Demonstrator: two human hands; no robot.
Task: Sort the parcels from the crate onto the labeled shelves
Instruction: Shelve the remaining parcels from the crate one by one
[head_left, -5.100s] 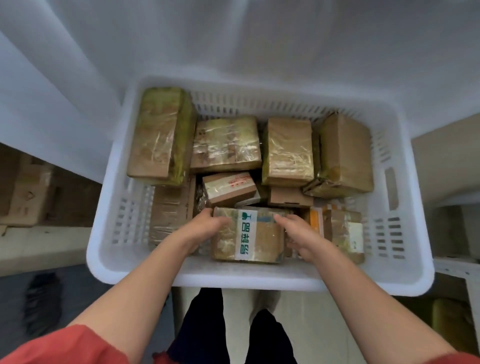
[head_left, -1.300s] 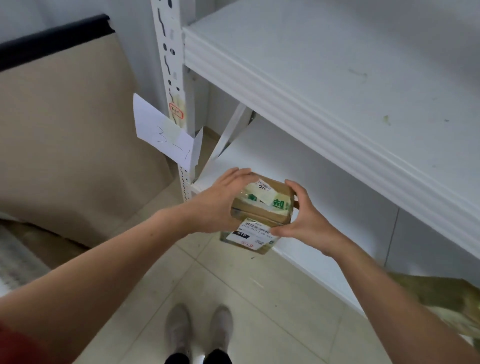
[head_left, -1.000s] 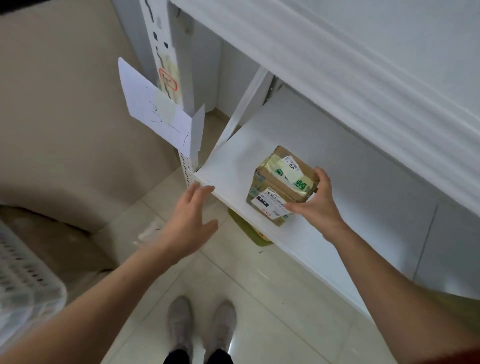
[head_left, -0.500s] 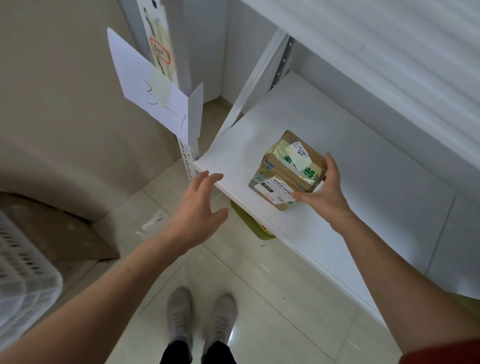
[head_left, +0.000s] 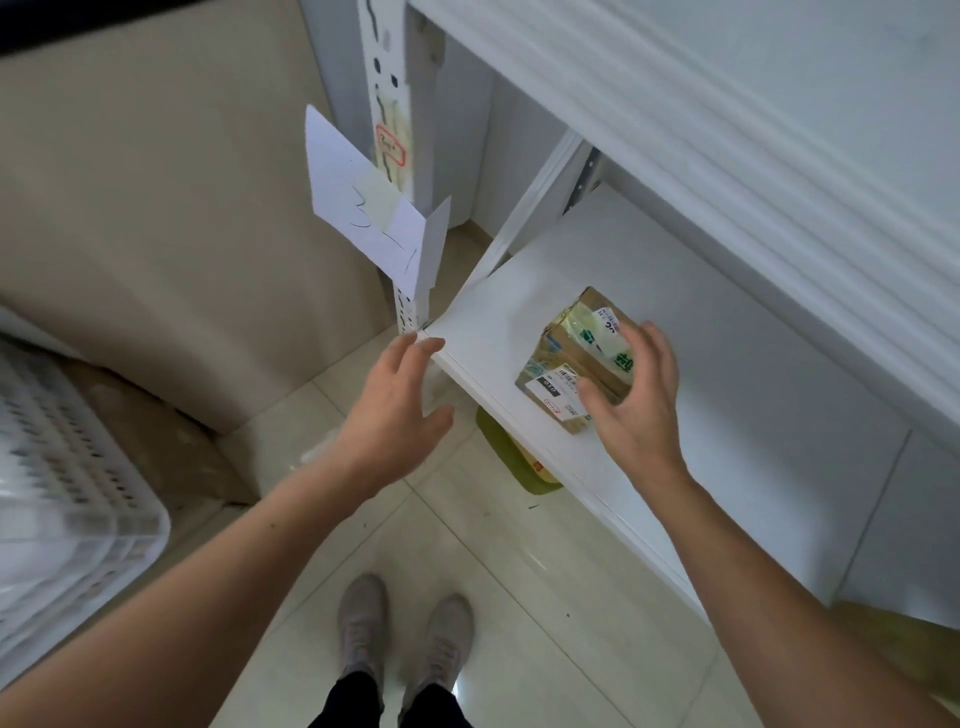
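A small brown cardboard parcel (head_left: 566, 358) with clear tape, a green-printed strip and a white address label stands on the lower white shelf (head_left: 498, 306), near its front edge. My right hand (head_left: 634, 405) lies over the parcel's right side. Its fingers are on the top and its thumb is on the front face, gripping it. My left hand (head_left: 395, 410) hovers open, fingers spread, just off the shelf's front left corner and holds nothing. A white paper label (head_left: 363, 218) with "3-1" handwritten on it hangs on the shelf post.
The upper shelf board (head_left: 727, 130) overhangs the lower one. The white slotted crate (head_left: 62, 493) is at the left edge, its inside hidden. A large beige cardboard sheet (head_left: 156, 208) leans behind it. A green and yellow item (head_left: 504, 447) lies on the tiled floor under the shelf. My shoes (head_left: 405, 629) stand below.
The parcel went from the crate to the lower shelf. My left hand let go about a second ago. My right hand has since slid from the parcel's side onto its top.
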